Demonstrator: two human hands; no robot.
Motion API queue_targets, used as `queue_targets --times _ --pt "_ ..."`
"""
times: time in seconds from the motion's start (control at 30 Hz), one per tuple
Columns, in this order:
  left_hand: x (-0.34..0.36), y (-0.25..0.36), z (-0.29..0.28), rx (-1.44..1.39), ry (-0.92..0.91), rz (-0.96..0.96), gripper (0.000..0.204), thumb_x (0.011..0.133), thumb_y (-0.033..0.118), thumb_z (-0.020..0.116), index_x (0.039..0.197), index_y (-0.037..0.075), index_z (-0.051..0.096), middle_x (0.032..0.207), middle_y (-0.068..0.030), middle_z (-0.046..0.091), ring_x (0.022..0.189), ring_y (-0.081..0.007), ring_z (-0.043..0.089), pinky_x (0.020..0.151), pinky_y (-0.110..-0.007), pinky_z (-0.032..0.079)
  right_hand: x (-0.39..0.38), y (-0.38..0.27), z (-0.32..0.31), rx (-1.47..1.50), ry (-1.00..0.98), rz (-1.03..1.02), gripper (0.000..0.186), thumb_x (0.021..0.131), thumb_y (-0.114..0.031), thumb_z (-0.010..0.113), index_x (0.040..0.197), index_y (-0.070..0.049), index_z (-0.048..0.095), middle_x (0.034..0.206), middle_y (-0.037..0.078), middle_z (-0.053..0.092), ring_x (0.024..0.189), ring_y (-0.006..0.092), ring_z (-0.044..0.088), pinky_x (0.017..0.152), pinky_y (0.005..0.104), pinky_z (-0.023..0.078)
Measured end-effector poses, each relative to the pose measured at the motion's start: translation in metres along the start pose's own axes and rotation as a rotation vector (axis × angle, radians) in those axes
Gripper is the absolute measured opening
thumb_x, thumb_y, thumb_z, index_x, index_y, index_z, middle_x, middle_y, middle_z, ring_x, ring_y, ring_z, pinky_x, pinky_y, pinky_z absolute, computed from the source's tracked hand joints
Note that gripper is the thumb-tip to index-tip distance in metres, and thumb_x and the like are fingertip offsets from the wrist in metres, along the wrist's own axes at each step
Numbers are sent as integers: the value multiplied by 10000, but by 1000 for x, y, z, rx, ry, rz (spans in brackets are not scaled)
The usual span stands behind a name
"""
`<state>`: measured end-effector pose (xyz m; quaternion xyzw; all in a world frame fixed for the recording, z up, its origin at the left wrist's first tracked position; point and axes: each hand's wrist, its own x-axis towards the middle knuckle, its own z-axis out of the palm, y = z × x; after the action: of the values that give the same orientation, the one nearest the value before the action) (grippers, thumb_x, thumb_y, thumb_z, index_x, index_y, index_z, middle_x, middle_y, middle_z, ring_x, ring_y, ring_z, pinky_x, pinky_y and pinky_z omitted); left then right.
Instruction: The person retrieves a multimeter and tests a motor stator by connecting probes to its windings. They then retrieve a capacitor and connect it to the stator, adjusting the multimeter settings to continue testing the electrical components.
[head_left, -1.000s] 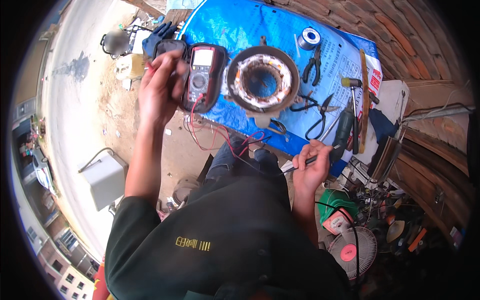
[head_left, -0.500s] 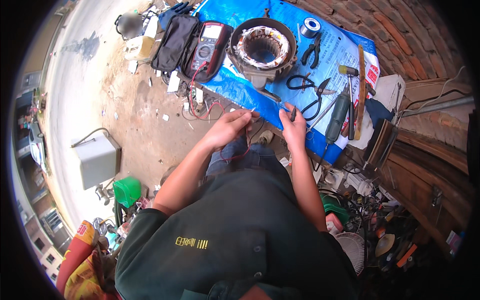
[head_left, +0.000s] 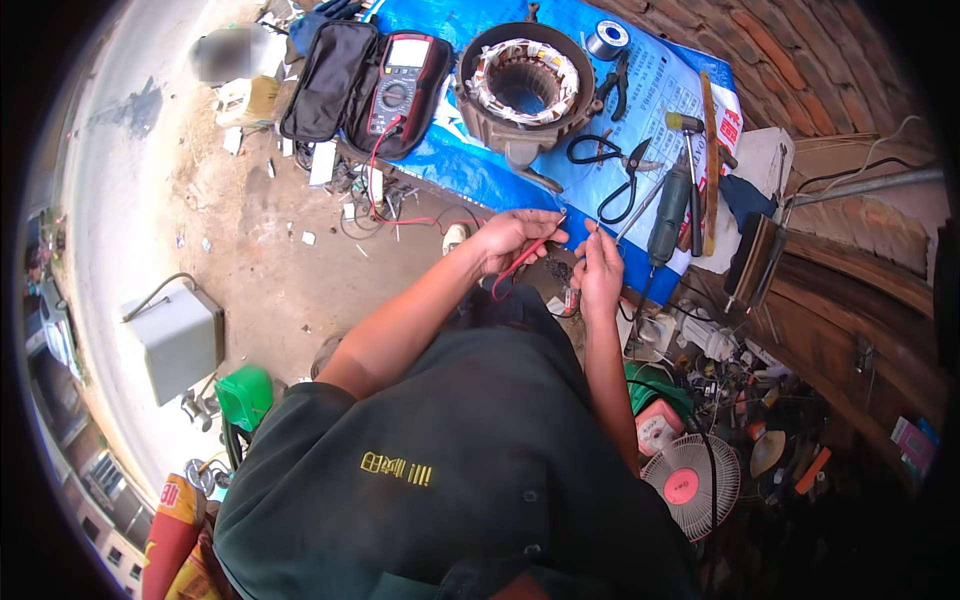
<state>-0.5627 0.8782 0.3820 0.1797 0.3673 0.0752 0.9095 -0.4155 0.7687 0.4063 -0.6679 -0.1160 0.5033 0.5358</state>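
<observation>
My left hand [head_left: 512,242] is closed round a red test probe [head_left: 530,256], its tip pointing up toward the table edge. A red lead runs from the multimeter [head_left: 398,92] down toward that hand. Close beside it, my right hand [head_left: 598,272] is closed in a pinch; the thin test probe in it is mostly hidden by the fingers. Both hands are in front of the near edge of the blue sheet [head_left: 480,190]. Beyond them stands a round motor housing [head_left: 520,142] with a wound stator [head_left: 487,95] inside. The multimeter lies in its open black case [head_left: 325,85].
On the sheet's right lie scissors [head_left: 630,188], pliers [head_left: 618,88], a solder spool [head_left: 608,40], a corded power tool [head_left: 671,215], a hammer [head_left: 695,180] and a wooden strip [head_left: 709,160]. A fan [head_left: 700,485] and clutter are low right; a grey box [head_left: 178,335] stands left.
Both hands have come closer together, the left moving right and turning so its red probe shows. The right hand has shifted slightly down, and its dark probe is less visible. The view has shifted.
</observation>
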Motion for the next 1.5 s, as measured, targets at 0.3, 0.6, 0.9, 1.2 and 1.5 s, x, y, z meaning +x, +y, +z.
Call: queue_targets --times 0.3,0.6,0.9,1.2,1.5 --pt "6 2 -12 -131 -134 -83 320 970 113 522 1286 67 516 1055 -91 661 687 -139 628 563 -266 531 -11 1 11 -49 104 -73 310 969 -143 532 1213 41 583 777 11 543 481 18 400 404 191 318" --pt "11 6 -15 -152 -145 -122 316 971 125 521 1284 88 526 1030 -58 661 683 -124 613 550 -269 507 -14 5 18 -88 110 -75 325 979 -133 520 1245 52 550 818 14 545 504 28 418 403 196 331" --pt "6 5 -22 -105 -97 -132 271 962 82 512 1232 68 527 961 -76 651 658 -123 600 529 -253 498 -12 -12 30 -84 -16 39 256 916 -79 575 1139 44 551 856 76 641 542 85 541 442 209 396" --pt "13 -1 -30 -81 -51 -114 266 934 80 563 1199 62 557 867 -69 677 567 -121 596 435 -238 454 -4 -11 42 83 -43 122 296 887 -56 577 1154 65 534 869 123 642 564 149 573 427 245 406" --pt "15 -3 -31 -33 -94 -100 256 918 70 566 1174 72 575 899 -32 654 654 -104 581 532 -225 464 4 -4 44 126 24 88 302 861 -20 579 1147 74 589 840 122 659 521 143 545 410 242 373"
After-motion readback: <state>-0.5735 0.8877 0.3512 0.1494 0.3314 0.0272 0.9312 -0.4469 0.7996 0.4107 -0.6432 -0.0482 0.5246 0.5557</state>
